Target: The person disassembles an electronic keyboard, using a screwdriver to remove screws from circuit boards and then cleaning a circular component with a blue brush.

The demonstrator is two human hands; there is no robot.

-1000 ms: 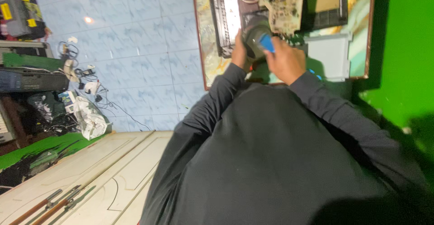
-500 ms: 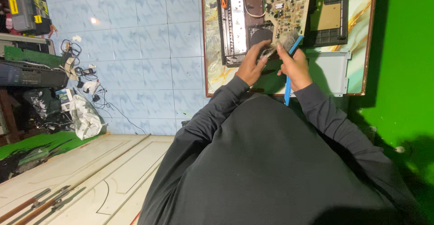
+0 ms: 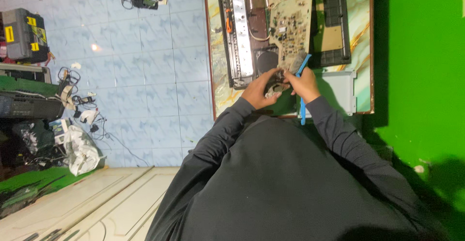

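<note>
- Hands are seen drawn together over the near edge of a small table (image 3: 366, 52), where a half second earlier they were held a little higher against the circuit board (image 3: 290, 25).
- Left hand (image 3: 259, 88) is closed around a small greyish part (image 3: 272, 90); what the part is cannot be told at this size.
- Right hand (image 3: 302, 83) is clamped on a blue-handled brush (image 3: 302, 93), whose bristled end is raised toward the board while the handle hangs down past the wrist.
- A second ago the blue tool was pressed to a dark round component (image 3: 267, 61); that component is now left uncovered just above the hands.
- The work is judged to have shifted from the mounted piece to the loose part held between the hands.
- An opened appliance chassis (image 3: 240, 33) is laid along the table's left side, touching the board.
- On the tiled floor (image 3: 145, 76) beyond, a toolbox (image 3: 22, 34) and tangled cables (image 3: 72, 83) are left well apart from the work.
</note>
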